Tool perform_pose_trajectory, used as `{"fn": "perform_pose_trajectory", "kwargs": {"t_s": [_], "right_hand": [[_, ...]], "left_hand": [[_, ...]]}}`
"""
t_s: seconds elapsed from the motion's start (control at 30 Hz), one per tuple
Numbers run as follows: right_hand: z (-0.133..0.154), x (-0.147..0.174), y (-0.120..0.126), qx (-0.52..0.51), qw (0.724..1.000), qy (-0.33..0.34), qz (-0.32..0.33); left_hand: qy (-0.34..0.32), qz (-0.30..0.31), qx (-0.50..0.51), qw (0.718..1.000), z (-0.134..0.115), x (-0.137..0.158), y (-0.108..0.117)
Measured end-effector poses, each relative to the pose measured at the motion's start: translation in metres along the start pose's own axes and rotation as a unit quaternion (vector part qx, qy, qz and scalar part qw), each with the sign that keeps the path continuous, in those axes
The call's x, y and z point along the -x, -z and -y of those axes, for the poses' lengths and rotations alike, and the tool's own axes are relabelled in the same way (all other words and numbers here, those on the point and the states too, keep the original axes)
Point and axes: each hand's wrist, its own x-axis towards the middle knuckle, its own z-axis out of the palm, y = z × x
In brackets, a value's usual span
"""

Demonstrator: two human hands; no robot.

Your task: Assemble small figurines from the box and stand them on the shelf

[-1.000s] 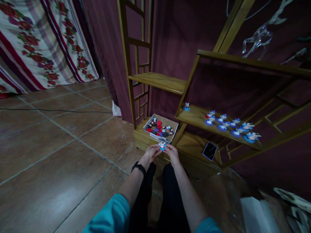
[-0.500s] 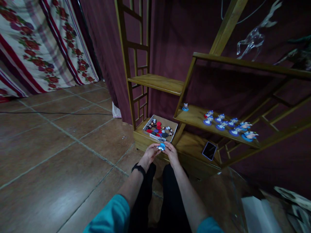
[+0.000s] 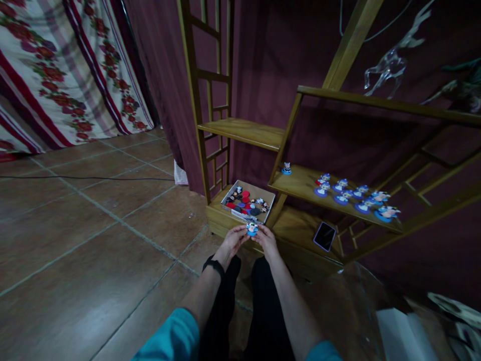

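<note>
1. Pinching a small figurine (image 3: 251, 228) between both hands: left hand (image 3: 233, 240) on its left side, right hand (image 3: 266, 239) on its right, fingers closed on it.
2. Figurine is on a blue round base, held upright in the air, just in front of the cardboard box (image 3: 248, 201) and slightly below it in the frame.
3. The box sits on the bottom board of the wooden shelf unit (image 3: 244, 131); it holds more small pieces, red, dark and blue. Detail is too small to sort.
4. Right of the box, one shelf up: a lone figurine (image 3: 286, 169) near the shelf's left end, then a row of blue-based figurines (image 3: 353, 195) further right.
5. Phone (image 3: 324, 235) lies flat on the bottom board, right of the box, below the row.
6. Black wristband (image 3: 214, 264) on the left wrist, teal sleeves on both arms.
7. Left of the box: tiled floor (image 3: 93, 240) and a floral curtain (image 3: 56, 70) beyond it.
</note>
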Motion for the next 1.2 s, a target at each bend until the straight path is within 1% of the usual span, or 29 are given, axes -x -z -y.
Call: {"fn": "perform_pose_trajectory", "kwargs": {"t_s": [0.17, 0.3, 0.43, 0.57, 0.73, 0.83, 1.03, 1.2], "right_hand": [[-0.003, -0.002, 0.001, -0.021, 1.0, -0.018, -0.008], [-0.002, 0.0, 0.001, -0.028, 0.999, -0.033, 0.01], [-0.001, 0.0, 0.001, -0.025, 0.999, -0.031, 0.013], [0.0, 0.001, -0.001, -0.021, 0.999, -0.029, 0.019], [0.004, 0.004, -0.004, -0.021, 0.999, -0.018, 0.018], [0.005, 0.003, -0.003, -0.031, 0.999, -0.018, 0.019], [0.0, -0.003, 0.003, -0.048, 0.999, -0.02, 0.008], [-0.003, -0.006, 0.005, -0.054, 0.998, -0.021, 0.007]], "left_hand": [[0.014, 0.0, 0.009, 1.0, 0.0, 0.0, -0.002], [0.002, -0.001, 0.018, 1.0, 0.001, 0.0, -0.002], [-0.012, -0.002, 0.017, 1.0, 0.003, -0.001, -0.001], [-0.033, -0.011, -0.005, 0.999, 0.006, -0.002, -0.001], [-0.083, -0.019, -0.056, 0.995, 0.007, -0.001, -0.004], [-0.094, -0.006, -0.064, 0.994, 0.006, 0.002, -0.007], [-0.046, 0.048, -0.078, 0.995, 0.005, 0.006, -0.009], [-0.05, 0.061, -0.08, 0.994, 0.008, 0.004, -0.008]]}}
